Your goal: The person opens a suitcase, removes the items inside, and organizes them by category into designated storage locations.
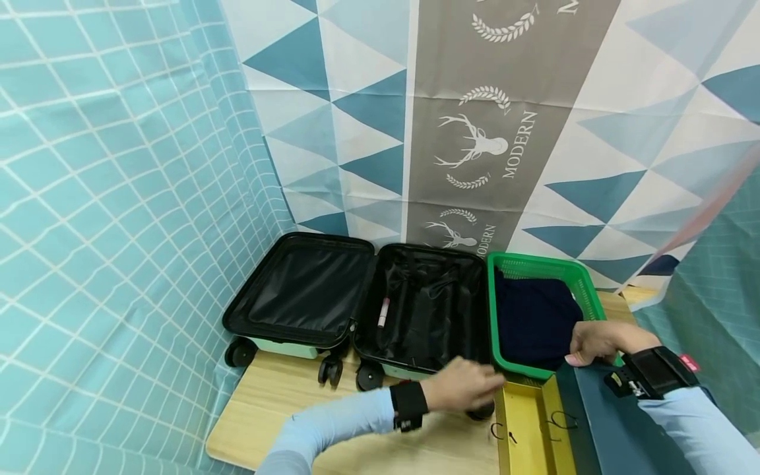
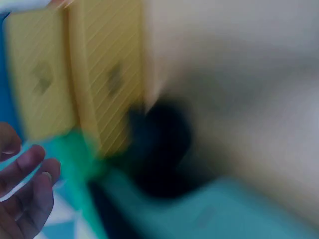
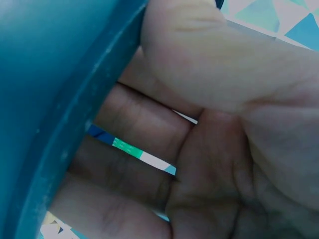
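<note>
My right hand (image 1: 600, 340) grips the upper edge of a dark blue box lid (image 1: 617, 422), at the corner by the green basket. In the right wrist view the thumb lies at the rounded blue edge (image 3: 75, 114) and the fingers reach behind it. The box's yellow interior (image 1: 528, 422) faces up, with thin dark loops (image 1: 561, 419) on it. My left hand (image 1: 466, 384), blurred, hovers near the front of the open suitcase (image 1: 427, 310), left of the yellow box. Its fingers (image 2: 37, 191) are loosely bent and hold nothing in the left wrist view.
A green basket (image 1: 495, 316) with dark navy cloth (image 1: 534, 316) stands right of the suitcase. Inside the suitcase lies a small white-and-pink tube (image 1: 384, 312). Suitcase wheels (image 1: 240, 353) jut over the wooden tabletop (image 1: 267, 402). Patterned curtains (image 1: 368, 132) hang behind and beside it.
</note>
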A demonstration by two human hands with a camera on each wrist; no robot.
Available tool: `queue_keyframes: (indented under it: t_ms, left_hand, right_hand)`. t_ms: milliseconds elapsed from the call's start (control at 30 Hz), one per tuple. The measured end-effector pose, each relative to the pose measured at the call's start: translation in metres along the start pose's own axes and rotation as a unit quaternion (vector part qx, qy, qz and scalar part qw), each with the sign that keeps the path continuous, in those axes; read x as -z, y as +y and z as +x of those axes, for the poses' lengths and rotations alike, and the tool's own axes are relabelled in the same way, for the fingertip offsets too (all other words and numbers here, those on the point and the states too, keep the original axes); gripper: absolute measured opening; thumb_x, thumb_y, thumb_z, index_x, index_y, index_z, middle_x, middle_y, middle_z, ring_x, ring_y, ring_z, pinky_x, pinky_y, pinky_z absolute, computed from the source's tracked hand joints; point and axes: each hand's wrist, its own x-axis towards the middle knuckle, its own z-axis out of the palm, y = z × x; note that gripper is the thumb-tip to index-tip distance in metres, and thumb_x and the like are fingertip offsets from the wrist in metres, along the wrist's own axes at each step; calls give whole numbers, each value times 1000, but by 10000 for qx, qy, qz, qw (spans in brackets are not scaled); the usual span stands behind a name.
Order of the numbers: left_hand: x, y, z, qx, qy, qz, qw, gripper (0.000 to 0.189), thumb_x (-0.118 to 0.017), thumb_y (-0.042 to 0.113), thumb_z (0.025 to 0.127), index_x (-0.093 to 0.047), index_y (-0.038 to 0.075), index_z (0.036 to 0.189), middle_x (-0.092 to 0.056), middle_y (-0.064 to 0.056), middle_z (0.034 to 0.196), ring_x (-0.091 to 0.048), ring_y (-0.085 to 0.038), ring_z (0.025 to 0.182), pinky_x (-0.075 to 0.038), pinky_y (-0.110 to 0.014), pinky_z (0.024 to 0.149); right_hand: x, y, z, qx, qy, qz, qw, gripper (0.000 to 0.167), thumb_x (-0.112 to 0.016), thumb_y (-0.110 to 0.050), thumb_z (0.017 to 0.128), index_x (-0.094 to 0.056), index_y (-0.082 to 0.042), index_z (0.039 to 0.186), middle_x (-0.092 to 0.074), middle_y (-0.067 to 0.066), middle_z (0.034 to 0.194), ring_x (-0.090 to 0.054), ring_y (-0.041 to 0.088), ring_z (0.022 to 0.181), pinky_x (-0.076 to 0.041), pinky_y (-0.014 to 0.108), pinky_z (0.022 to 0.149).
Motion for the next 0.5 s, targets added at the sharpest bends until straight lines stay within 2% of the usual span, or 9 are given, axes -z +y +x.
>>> queue_keyframes:
  t_ms: [100, 167, 233, 300, 367, 500]
  left_hand:
    - [15, -45, 14, 540, 195, 397, 9976, 23, -63, 30, 95, -65, 22, 117, -63, 8, 94, -58, -3, 68, -41, -18, 47]
    - [14, -78, 18, 1082, 183, 568, 9923, 27, -63, 29, 95, -64, 22, 121, -63, 6, 99, -61, -7, 72, -45, -22, 50]
    - [7, -109, 19, 1761, 106, 631, 9823, 29, -65, 28, 94, -64, 21, 123, -64, 2, 102, -63, -12, 75, -49, -27, 54]
    - [-4, -135, 16, 2485, -98, 604, 9667, 30, -66, 26, 94, -64, 20, 124, -65, -1, 104, -65, -17, 78, -52, -32, 57]
    - [-20, -155, 8, 3159, -262, 573, 9467, 27, -68, 23, 93, -66, 18, 120, -66, -4, 101, -67, -22, 77, -54, -36, 59]
    - [-40, -174, -16, 4223, -852, 374, 9017, 21, -68, 21, 93, -69, 14, 114, -67, -10, 98, -67, -27, 82, -55, -41, 66]
  right_hand:
    - [1, -1, 0, -108, 47, 5, 9999, 54, -64, -12, 97, -30, -14, 54, -16, -6, 55, -7, 11, 52, -14, 26, 50]
    - [2, -1, 0, -174, 34, 25, 9998, 54, -64, -14, 97, -33, -17, 54, -18, -6, 54, -9, 10, 51, -14, 25, 50]
    - [2, -1, 0, -160, 22, -7, 9999, 54, -64, -16, 98, -33, -17, 54, -17, -6, 55, -9, 10, 51, -15, 25, 50]
    - [3, 0, 0, -157, 22, -4, 9999, 54, -64, -16, 98, -32, -17, 54, -17, -6, 55, -9, 10, 51, -15, 25, 50]
    - [3, 1, -1, -142, 50, 0, 9999, 54, -64, -17, 98, -32, -17, 55, -17, -6, 56, -9, 10, 51, -15, 26, 50]
    - [2, 2, -2, 43, 35, 110, 9999, 55, -64, -16, 98, -29, -10, 56, -15, -5, 56, -7, 11, 52, -14, 28, 50]
